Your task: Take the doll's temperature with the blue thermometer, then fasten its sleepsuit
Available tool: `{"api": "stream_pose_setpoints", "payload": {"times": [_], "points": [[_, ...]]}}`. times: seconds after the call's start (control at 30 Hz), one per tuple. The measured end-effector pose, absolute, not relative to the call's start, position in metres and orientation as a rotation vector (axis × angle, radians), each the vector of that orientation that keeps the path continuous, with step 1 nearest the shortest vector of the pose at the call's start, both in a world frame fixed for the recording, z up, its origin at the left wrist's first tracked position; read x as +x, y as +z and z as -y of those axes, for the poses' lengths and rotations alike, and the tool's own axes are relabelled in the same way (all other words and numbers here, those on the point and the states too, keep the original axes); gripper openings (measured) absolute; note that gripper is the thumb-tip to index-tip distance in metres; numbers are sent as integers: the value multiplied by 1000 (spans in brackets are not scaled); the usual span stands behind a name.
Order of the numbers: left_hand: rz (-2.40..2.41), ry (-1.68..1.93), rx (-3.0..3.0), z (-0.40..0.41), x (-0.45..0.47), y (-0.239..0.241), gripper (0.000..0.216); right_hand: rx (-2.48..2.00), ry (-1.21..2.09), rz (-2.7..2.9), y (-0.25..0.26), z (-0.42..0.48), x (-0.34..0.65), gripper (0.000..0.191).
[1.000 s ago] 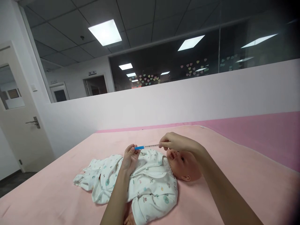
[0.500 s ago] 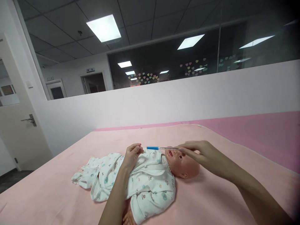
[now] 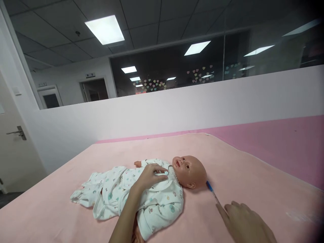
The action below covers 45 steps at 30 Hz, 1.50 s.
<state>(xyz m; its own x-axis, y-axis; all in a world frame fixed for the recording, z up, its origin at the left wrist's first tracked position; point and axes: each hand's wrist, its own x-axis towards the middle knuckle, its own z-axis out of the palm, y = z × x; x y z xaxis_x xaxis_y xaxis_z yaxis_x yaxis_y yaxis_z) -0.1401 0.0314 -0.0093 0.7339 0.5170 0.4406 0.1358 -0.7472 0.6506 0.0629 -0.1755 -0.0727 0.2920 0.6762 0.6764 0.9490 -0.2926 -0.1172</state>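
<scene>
Resting on the soft printed romper of the plastic baby doll (image 3: 174, 175), the left hand (image 3: 152, 175) lies loosely curled, gripping nothing. The right hand (image 3: 243, 219), fingers loosely spread, touches the thin blue-tipped thermometer (image 3: 212, 191) lying on the fuzzy pink blanket (image 3: 253, 175) just beside the doll's smooth head.

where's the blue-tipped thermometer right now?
In the head view the thermometer lies on the pink blanket, right of the doll's head, with the right hand at its near end; contact is unclear.
</scene>
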Motion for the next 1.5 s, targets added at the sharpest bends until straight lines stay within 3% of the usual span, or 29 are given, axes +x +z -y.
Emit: {"api": "stream_pose_setpoints", "payload": {"times": [0.1, 0.27, 0.37, 0.8, 1.2, 1.5], "points": [[-509, 852, 2282, -33, -139, -10, 25, -2135, -803, 1625, -35, 149, 33, 24], [-502, 842, 2078, -36, -140, -10, 27, -1994, -335, 1999, 12, 95, -17, 17], [-483, 841, 2029, -40, -140, -11, 28, -2000, -288, 1973, 20, 71, -23, 21], [-431, 761, 2031, -42, -142, -9, 34, -1470, -960, 1690, -34, 42, -9, 16], [-399, 694, 2147, -41, -145, -9, 37, -1455, -1017, 1632, -38, 44, -11, 17], [-388, 711, 2108, -47, -145, -16, 24, -1489, -987, 1610, -42, 45, -15, 14]]}}
